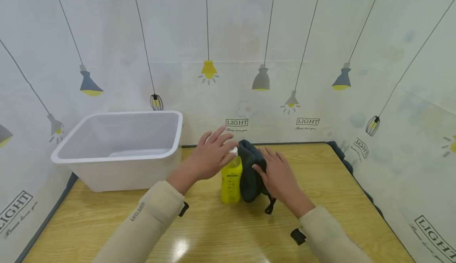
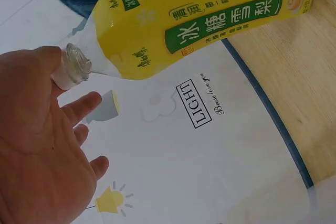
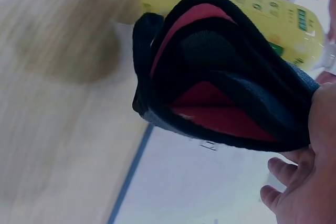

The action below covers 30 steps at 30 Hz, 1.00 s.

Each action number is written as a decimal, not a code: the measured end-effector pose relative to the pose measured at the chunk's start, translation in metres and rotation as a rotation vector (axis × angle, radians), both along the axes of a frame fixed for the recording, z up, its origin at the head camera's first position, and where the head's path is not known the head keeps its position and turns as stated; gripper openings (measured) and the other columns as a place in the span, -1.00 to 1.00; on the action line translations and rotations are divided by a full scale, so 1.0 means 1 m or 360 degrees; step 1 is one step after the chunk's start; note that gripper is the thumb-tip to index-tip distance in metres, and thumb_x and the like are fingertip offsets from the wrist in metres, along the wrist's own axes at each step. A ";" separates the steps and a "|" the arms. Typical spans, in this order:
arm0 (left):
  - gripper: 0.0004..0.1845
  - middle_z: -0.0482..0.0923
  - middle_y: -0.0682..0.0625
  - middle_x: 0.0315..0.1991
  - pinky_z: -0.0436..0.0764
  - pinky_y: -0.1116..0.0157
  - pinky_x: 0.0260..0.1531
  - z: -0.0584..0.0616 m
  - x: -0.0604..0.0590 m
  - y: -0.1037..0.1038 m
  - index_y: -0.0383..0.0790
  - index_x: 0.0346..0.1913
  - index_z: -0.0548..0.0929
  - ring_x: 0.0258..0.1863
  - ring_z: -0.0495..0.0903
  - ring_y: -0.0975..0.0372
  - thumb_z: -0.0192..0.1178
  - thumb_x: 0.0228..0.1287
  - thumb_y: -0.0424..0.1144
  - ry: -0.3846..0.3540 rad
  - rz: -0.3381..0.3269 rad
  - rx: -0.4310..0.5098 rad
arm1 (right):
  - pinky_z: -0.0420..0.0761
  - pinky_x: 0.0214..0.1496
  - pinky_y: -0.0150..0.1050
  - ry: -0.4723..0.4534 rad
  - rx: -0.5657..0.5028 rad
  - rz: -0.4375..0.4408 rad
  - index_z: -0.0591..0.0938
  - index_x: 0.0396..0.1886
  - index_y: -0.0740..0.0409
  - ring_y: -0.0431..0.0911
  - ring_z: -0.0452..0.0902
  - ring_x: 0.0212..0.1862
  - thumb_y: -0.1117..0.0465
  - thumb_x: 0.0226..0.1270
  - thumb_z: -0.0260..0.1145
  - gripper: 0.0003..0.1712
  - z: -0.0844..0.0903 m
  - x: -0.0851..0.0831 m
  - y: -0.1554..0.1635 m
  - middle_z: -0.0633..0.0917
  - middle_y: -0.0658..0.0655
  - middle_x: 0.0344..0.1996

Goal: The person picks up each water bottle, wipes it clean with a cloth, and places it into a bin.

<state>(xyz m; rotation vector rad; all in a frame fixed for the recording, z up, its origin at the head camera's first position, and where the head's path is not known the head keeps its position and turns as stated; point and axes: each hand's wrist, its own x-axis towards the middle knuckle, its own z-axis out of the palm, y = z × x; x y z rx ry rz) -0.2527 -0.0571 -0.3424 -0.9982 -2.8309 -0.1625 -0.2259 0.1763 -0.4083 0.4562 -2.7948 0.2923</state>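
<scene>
Upright yellow bottle (image 1: 231, 182), cap upward.

1. Setting: a staged recording booth, not a lived-in room.
2. Backdrop (image 1: 228, 37): pale sheeting printed with hanging lamps and the word "LIGHT" encloses the space on three sides, hiding whatever lies behind it.
3. Counter (image 1: 213, 231): a single wood-grain surface with a dark edge, set tight against the sheeting.
4. Furnishing: one plain white plastic tub (image 1: 117, 148) stands at the counter's left rear; the booth holds few objects.
</scene>
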 end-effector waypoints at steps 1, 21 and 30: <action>-0.53 0.19 0.04 0.49 -0.02 -0.11 0.49 0.000 0.000 -0.001 0.11 0.40 0.35 0.59 -0.15 0.07 -0.27 0.57 0.10 -0.0016 -0.0004 -0.0006 | 0.16 0.51 0.09 0.0011 -0.0003 0.0002 0.33 0.43 0.20 0.07 0.21 0.49 -0.13 0.50 0.03 -0.32 0.003 0.000 -0.001 0.42 0.20 0.40; -0.49 0.20 0.11 0.49 0.01 -0.08 0.49 -0.012 0.003 0.001 0.09 0.45 0.26 0.59 -0.15 0.12 -0.34 0.58 0.11 0.0104 0.0025 -0.0088 | 0.01 0.55 0.11 -0.0026 0.0261 -0.0019 0.13 0.52 0.22 0.03 0.05 0.55 -0.20 0.54 -0.10 -0.21 0.010 0.017 -0.043 0.20 0.18 0.51; -0.47 0.17 0.08 0.51 -0.02 -0.07 0.50 -0.015 0.004 0.002 0.05 0.48 0.23 0.59 -0.16 0.12 -0.34 0.58 0.11 0.0080 0.0037 -0.0065 | 0.03 0.54 0.14 -0.0179 0.0205 0.0016 0.52 0.25 0.34 0.08 0.08 0.54 -0.18 0.54 -0.09 -0.29 -0.027 0.017 -0.041 0.27 0.23 0.48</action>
